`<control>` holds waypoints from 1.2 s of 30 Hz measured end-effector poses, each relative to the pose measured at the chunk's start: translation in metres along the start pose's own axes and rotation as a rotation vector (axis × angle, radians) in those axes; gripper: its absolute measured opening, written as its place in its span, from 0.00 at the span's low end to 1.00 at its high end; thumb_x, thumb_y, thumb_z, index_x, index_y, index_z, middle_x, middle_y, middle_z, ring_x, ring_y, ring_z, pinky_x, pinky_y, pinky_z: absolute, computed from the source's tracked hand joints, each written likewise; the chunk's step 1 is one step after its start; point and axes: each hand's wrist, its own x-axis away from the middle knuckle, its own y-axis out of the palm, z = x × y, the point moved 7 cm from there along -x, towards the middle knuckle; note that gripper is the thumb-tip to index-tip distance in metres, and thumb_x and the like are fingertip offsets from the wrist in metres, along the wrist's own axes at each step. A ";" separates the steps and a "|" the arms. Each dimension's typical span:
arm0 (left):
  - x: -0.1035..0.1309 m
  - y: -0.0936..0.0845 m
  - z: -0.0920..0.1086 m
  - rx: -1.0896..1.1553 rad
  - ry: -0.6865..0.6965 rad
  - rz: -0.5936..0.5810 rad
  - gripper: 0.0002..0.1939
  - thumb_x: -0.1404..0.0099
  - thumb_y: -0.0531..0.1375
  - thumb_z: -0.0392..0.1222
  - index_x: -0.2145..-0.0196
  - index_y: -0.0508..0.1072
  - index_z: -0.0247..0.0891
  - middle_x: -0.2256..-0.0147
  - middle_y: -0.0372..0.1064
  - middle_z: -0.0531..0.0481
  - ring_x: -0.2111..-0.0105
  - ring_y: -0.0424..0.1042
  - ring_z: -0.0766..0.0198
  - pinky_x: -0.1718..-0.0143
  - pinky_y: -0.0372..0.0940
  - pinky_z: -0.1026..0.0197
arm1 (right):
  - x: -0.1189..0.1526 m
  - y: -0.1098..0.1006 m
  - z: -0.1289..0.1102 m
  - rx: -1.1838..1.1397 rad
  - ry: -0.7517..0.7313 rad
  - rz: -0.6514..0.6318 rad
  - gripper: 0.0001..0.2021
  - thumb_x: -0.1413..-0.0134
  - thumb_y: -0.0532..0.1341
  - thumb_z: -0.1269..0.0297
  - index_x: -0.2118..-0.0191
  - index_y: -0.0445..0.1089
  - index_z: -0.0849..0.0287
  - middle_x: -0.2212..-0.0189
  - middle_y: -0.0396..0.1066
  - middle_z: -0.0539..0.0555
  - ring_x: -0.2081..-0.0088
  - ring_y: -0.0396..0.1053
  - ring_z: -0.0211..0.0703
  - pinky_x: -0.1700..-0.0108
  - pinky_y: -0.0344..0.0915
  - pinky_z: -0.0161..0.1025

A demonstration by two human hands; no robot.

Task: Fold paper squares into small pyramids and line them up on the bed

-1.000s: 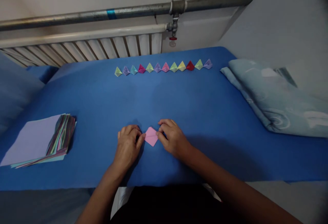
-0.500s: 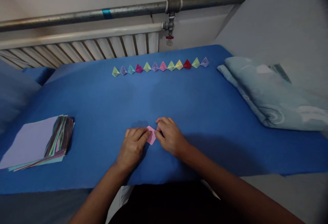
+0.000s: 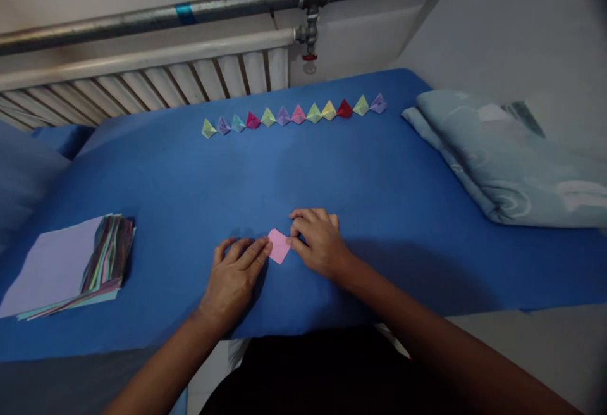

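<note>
A small pink folded paper [image 3: 279, 246], diamond-shaped from my viewpoint, lies on the blue cloth between my hands. My left hand [image 3: 237, 272] grips its left corner with thumb and index finger, the other fingers resting on the cloth. At the opposite corner, the thumb and curled fingers of my right hand [image 3: 317, 241] hold the paper's edge. Farther back, a row of small folded paper pieces [image 3: 298, 114] in several colours runs across the cloth.
A stack of coloured paper sheets [image 3: 57, 263] sits at the left. On the right is a folded pale green blanket [image 3: 516, 168]. Along the wall run a white radiator [image 3: 184, 80] and a metal pipe [image 3: 237, 4] with a red-handled valve [image 3: 310, 57]. The blue cloth [image 3: 190, 181] covers the surface.
My left fingers have drawn back to the left, so more of the pink paper shows. The right hand stays at its right corner. The camera view has tilted slightly downward.
</note>
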 end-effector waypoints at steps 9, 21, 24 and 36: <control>0.003 -0.017 -0.007 0.026 -0.116 0.012 0.18 0.35 0.50 0.28 0.53 0.73 0.37 0.51 0.72 0.43 0.55 0.68 0.51 0.56 0.60 0.47 | -0.002 -0.001 -0.002 0.001 0.019 -0.054 0.04 0.46 0.61 0.66 0.71 0.67 0.57 0.52 0.70 0.51 0.50 0.61 0.48 0.54 0.50 0.46; -0.098 0.018 -0.020 0.399 -0.065 -0.457 0.10 0.48 0.59 0.31 0.68 0.75 0.41 0.69 0.72 0.52 0.68 0.69 0.62 0.63 0.60 0.60 | -0.001 -0.004 -0.002 0.005 -0.019 -0.039 0.05 0.46 0.61 0.66 0.71 0.66 0.56 0.54 0.70 0.50 0.52 0.61 0.47 0.55 0.51 0.45; -0.100 0.021 -0.027 0.522 -0.196 -0.518 0.10 0.53 0.61 0.30 0.72 0.75 0.42 0.76 0.69 0.56 0.75 0.65 0.65 0.68 0.56 0.62 | 0.000 -0.006 0.001 -0.014 -0.015 -0.020 0.03 0.47 0.62 0.66 0.68 0.67 0.56 0.56 0.71 0.51 0.54 0.62 0.47 0.56 0.52 0.45; -0.063 0.015 -0.051 1.074 -0.535 -0.585 0.02 0.53 0.64 0.37 0.77 0.74 0.39 0.78 0.69 0.56 0.76 0.66 0.67 0.72 0.58 0.65 | -0.001 -0.018 0.008 -0.350 0.093 0.107 0.02 0.47 0.62 0.66 0.67 0.68 0.56 0.64 0.71 0.51 0.59 0.67 0.43 0.55 0.58 0.43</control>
